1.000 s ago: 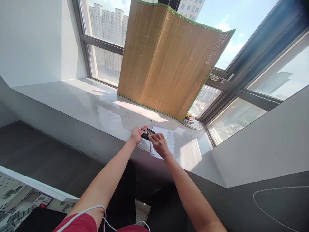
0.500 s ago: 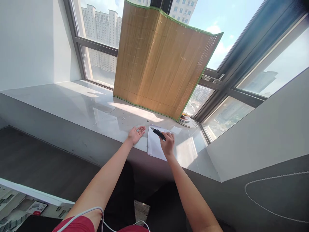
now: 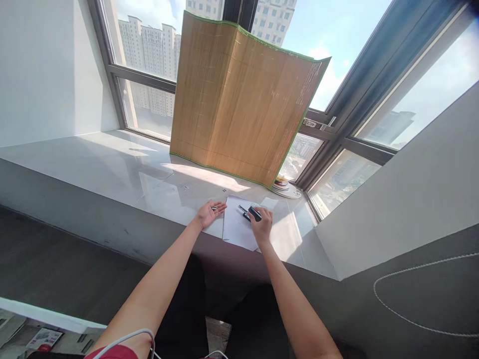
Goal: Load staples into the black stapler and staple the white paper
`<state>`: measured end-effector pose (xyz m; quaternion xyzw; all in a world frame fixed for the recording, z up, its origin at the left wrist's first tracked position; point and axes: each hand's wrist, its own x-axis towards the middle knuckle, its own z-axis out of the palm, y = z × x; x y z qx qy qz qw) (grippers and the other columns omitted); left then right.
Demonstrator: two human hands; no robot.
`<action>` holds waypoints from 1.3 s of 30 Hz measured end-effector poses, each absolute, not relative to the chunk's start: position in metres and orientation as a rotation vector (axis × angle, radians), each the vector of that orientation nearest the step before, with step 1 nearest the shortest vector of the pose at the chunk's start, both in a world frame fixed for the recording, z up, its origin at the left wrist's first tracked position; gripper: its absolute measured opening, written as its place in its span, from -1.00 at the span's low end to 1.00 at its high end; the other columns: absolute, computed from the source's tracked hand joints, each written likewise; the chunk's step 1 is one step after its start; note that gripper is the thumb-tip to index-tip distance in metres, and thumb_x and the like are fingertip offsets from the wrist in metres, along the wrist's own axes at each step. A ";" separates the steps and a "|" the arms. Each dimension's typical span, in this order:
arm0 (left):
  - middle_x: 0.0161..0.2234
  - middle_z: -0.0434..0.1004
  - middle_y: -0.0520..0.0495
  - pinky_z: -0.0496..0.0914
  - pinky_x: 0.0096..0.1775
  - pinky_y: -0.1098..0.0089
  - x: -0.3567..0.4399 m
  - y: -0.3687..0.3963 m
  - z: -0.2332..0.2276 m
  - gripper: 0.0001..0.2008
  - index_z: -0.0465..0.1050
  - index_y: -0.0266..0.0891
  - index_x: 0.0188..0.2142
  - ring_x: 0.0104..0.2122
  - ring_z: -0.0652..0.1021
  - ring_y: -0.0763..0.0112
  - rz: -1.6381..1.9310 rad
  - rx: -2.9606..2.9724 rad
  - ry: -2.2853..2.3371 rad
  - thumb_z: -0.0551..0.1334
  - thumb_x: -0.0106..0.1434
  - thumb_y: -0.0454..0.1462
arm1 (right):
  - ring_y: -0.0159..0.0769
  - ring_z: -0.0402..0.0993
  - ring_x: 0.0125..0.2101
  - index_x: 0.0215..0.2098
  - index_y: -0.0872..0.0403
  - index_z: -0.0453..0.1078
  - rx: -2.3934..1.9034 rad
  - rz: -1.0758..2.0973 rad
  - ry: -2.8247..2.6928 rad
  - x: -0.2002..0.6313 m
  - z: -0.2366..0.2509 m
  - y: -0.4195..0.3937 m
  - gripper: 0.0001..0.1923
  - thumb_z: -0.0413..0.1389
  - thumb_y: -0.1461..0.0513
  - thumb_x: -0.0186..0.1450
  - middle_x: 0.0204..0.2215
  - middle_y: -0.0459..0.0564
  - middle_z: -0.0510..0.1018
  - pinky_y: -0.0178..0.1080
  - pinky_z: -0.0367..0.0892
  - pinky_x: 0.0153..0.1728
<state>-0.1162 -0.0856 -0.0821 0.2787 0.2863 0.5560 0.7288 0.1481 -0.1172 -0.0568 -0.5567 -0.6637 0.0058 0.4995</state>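
My right hand [image 3: 263,224] is closed around a black stapler [image 3: 255,213], tilted over the sheet. Its black top and a thin metal arm stand apart, so it looks opened up. Under it lies a white paper sheet [image 3: 235,229] at the sill's front edge, with a few tiny dark bits on it. My left hand [image 3: 210,214] is palm up just left of the paper, fingers stretched out. A small metallic piece [image 3: 214,208], perhaps a strip of staples, rests on its fingers; it is too small to be sure.
A bamboo mat [image 3: 239,99] with green edging leans against the window behind the sill [image 3: 108,164]. Round flat pieces [image 3: 286,189] are stacked at its right corner. Two tiny dark pieces [image 3: 224,190] lie beyond the paper. A white cable [image 3: 127,336] crosses my left forearm.
The stapler has turned in my right hand and its parts now stand apart; before, it pointed up-left as one long piece. My left hand stays palm up. The view has shifted slightly.
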 end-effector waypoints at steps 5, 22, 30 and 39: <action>0.14 0.55 -0.45 0.38 0.27 0.04 -0.113 -0.086 -0.083 -0.51 0.48 -0.34 0.02 0.20 0.55 0.00 1.186 0.648 0.632 0.04 0.52 0.04 | -0.05 0.45 -0.13 -0.07 -0.04 0.62 -1.072 0.149 -2.069 0.074 -0.038 -0.105 -0.74 0.16 0.30 0.33 -0.16 0.04 0.67 -0.07 0.36 -0.04; -0.07 0.59 -0.30 0.46 0.13 0.12 -0.111 -0.085 -0.081 -0.63 0.50 -0.27 -0.01 -0.03 0.60 0.16 1.174 0.747 0.770 0.06 0.54 -0.06 | -0.21 0.51 -0.35 -0.10 0.00 0.59 -1.331 0.249 -1.682 0.162 -0.023 -0.040 -0.74 0.19 0.19 0.26 -0.27 -0.04 0.71 -0.12 0.37 -0.05; -0.29 0.54 -0.15 0.49 -0.10 0.27 -0.111 -0.083 -0.082 -0.67 0.54 -0.26 -0.09 -0.27 0.56 0.31 1.176 0.763 0.755 0.09 0.53 -0.10 | -0.07 0.59 -0.27 0.06 0.13 0.48 -1.794 0.317 -1.336 0.298 -0.075 -0.016 -0.46 0.27 0.22 0.08 -0.19 0.16 0.71 -0.10 0.41 -0.14; -0.35 0.48 -0.08 0.45 -0.16 0.27 -0.109 -0.086 -0.082 -0.79 0.53 -0.24 -0.17 -0.31 0.52 0.31 1.232 0.864 0.869 0.20 0.41 -0.16 | 0.15 0.52 0.05 0.19 0.31 0.34 -1.826 0.221 -1.465 0.293 -0.096 -0.041 -0.37 0.21 0.20 0.18 0.05 0.44 0.57 0.04 0.37 0.09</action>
